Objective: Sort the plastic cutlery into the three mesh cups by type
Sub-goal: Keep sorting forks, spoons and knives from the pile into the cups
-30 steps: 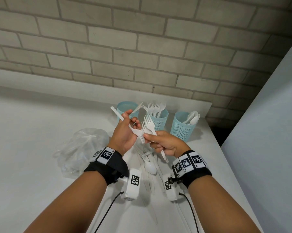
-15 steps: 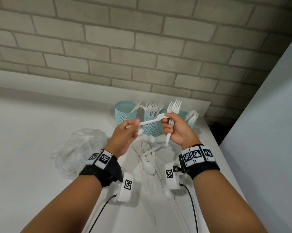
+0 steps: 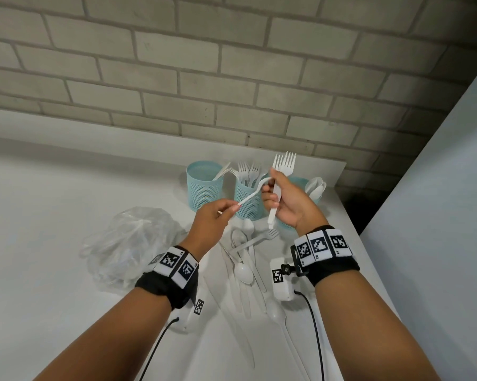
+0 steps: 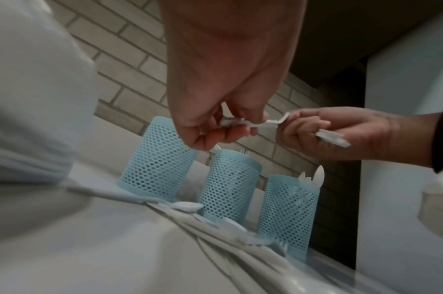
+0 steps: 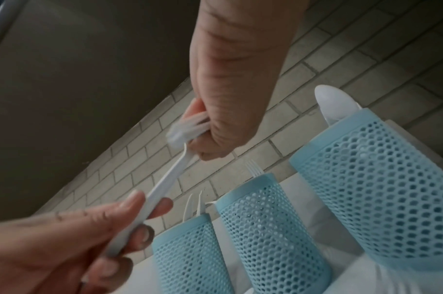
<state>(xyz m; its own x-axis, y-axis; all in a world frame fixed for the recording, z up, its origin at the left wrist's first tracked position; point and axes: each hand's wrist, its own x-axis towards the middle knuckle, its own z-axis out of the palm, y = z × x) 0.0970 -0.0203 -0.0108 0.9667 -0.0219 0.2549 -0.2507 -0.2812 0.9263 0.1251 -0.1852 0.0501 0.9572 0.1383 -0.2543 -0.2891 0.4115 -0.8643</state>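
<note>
My right hand point(image 3: 270, 193) grips white plastic forks point(image 3: 284, 164) upright, tines up, in front of the right mesh cup point(image 3: 300, 182). My left hand point(image 3: 233, 211) pinches the handle end of another white utensil point(image 3: 252, 192). Its curved neck reaches the right hand's fingers, which hide its head. The left cup point(image 3: 204, 185) holds knives, the middle cup point(image 3: 248, 199) forks, the right one spoons point(image 3: 315, 187). In the left wrist view the left hand point(image 4: 235, 127) meets the right hand point(image 4: 303, 131) above the cups point(image 4: 230, 183). The right wrist view shows the utensil's handle point(image 5: 162, 185).
Several loose spoons, forks and knives point(image 3: 243, 270) lie on the white table point(image 3: 39, 215) between my wrists. A crumpled clear plastic bag point(image 3: 133, 243) sits to the left. A brick wall stands behind the cups, and a pale panel point(image 3: 438, 215) borders the table's right edge.
Both hands rose from over the loose pile toward the cups. The right hand turned its forks upright. The left hand now holds one utensil by its handle end, stretched toward the right hand.
</note>
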